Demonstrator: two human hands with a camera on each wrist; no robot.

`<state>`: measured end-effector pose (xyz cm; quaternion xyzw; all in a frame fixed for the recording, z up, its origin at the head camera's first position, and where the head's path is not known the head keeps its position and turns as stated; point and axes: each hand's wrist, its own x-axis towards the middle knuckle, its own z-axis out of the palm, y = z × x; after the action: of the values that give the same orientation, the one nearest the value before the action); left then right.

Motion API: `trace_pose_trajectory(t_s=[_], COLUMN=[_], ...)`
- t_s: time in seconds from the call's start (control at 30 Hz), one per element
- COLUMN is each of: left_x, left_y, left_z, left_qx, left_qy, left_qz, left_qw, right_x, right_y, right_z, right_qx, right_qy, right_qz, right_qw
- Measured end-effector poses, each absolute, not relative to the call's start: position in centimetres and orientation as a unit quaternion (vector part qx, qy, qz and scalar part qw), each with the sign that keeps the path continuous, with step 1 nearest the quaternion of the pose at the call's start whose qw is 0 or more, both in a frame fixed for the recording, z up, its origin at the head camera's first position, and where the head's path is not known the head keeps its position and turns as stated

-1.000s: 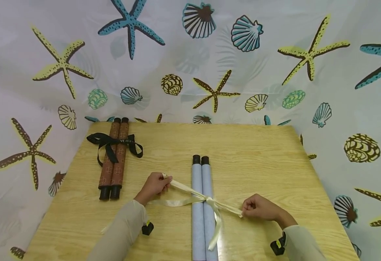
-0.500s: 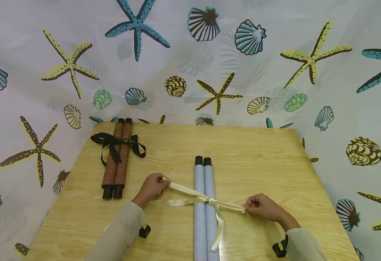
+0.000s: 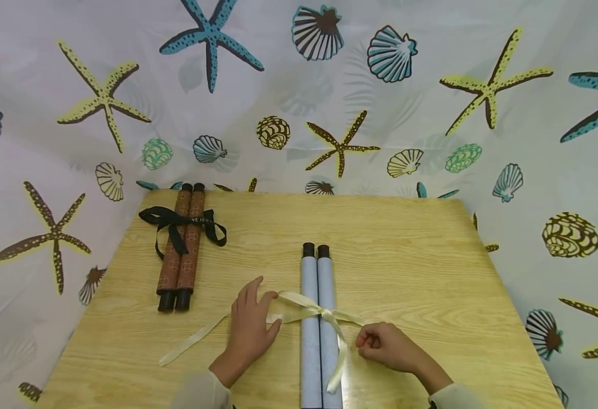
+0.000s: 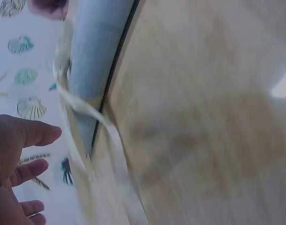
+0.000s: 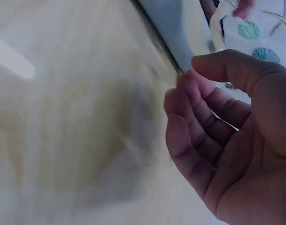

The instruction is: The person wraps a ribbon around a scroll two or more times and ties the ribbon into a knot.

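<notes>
Two light-blue scrolls (image 3: 310, 352) with black end caps lie side by side on the table. A cream ribbon (image 3: 337, 335) is knotted around them in a bow, one tail hanging down over the scrolls and another running left. My left hand (image 3: 250, 326) is spread beside the left loop, an index fingertip at its edge. In the left wrist view, the thumb (image 4: 42, 133) and fingers are apart and grip nothing. My right hand (image 3: 386, 345) is by the right loop, fingers loosely curled; the right wrist view shows no ribbon between thumb and fingers, though part of the loop's end is hidden.
Two brown patterned scrolls (image 3: 187, 258), tied with a black ribbon (image 3: 176, 221), lie at the table's back left. The wooden table (image 3: 406, 244) meets a sea-print curtain (image 3: 299, 79) behind and at both sides.
The left hand has let go of the ribbon and its fingers have spread. My right hand has moved left towards the scrolls. The stretched loops have slackened.
</notes>
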<state>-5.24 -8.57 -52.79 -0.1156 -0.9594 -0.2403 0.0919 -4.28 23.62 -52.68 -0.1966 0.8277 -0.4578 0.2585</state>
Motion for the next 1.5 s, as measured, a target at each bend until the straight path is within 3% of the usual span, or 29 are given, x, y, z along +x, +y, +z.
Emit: trace_pose_trajectory(t_s=[0.1, 0.3, 0.43, 0.63, 1.0, 1.5], left_x=[-3.7, -2.0, -1.9, -2.0, -2.5, -8.3], left_y=[-7.6, -6.4, -5.7, -5.1, -3.2, 4.9], left_z=[-52.5, -53.1, -53.7, -53.8, -52.7, -50.8], left_qx=[-0.145, -0.128, -0.114, -0.11, -0.136, -0.158], left_qy=[-0.959, -0.886, -0.849, -0.845, -0.843, -0.873], left_qz=[-0.237, -0.394, -0.44, -0.438, -0.447, -0.42], left_qw=[0.053, -0.209, -0.269, -0.287, -0.266, -0.191], right_x=[-3.5, -2.6, -2.3, -1.8, -1.6, -6.1], right_y=[22.8, 21.6, 20.9, 19.7, 20.2, 26.7], right_z=[-53.2, -54.2, -54.6, -54.6, -53.5, -49.9], right_qx=[-0.198, -0.2, -0.182, -0.122, -0.084, 0.016], right_qy=[0.814, 0.802, 0.807, 0.807, 0.816, 0.805], right_qz=[-0.47, -0.493, -0.502, -0.525, -0.524, -0.557], right_qw=[0.278, 0.272, 0.252, 0.239, 0.229, 0.203])
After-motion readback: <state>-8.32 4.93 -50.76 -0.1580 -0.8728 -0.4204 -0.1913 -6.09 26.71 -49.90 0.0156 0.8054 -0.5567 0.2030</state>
